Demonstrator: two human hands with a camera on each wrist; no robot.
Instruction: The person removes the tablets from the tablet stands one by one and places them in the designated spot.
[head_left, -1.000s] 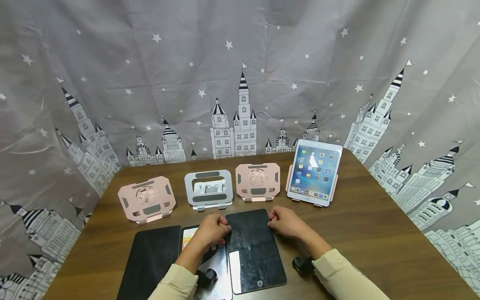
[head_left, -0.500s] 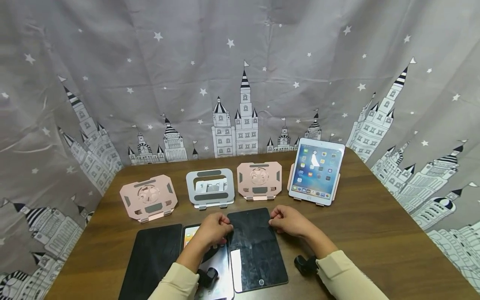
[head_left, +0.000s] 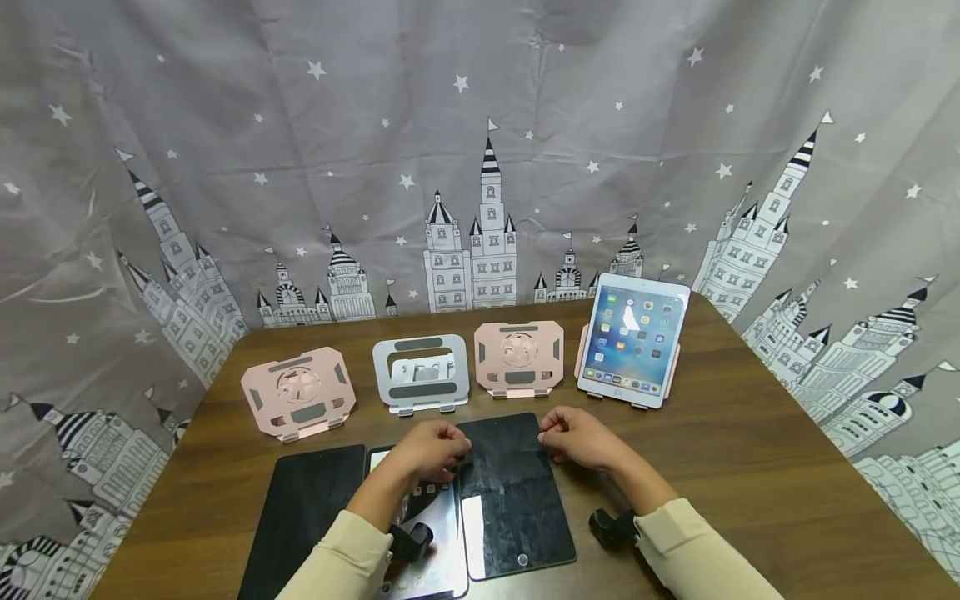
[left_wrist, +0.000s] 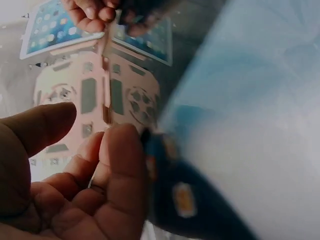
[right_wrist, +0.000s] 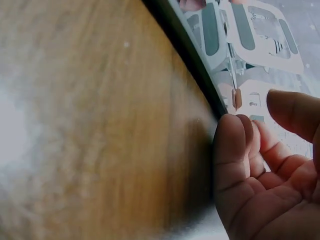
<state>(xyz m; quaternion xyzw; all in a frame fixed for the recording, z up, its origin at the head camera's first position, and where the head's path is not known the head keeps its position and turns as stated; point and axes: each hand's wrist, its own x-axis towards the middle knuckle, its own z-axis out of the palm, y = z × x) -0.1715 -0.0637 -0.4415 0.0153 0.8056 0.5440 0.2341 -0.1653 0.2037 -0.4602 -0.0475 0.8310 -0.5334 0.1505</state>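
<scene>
A black tablet (head_left: 513,492) lies flat on the table in the head view, its home button toward me. My left hand (head_left: 431,450) is at its far left corner, fingers loosely bent. By the far right corner is my right hand (head_left: 581,437). In the left wrist view the thumb (left_wrist: 50,125) stands apart from the fingers, with nothing visible between them. The right wrist view has its fingertips (right_wrist: 231,132) against or beside a dark tablet edge (right_wrist: 192,55), thumb held away. Contact is hard to tell. Under my left forearm lies a tablet with a lit screen (head_left: 442,533).
Another dark tablet (head_left: 311,508) lies at the left. Along the back stand a pink stand (head_left: 300,392), a light grey stand (head_left: 422,373) and a second pink stand (head_left: 519,358). A white tablet (head_left: 636,337) leans on a pink stand at the right.
My left hand has shifted slightly right and forward, over the black tablet's corner. My right hand stays nearly in place, and the tablets look unmoved.
</scene>
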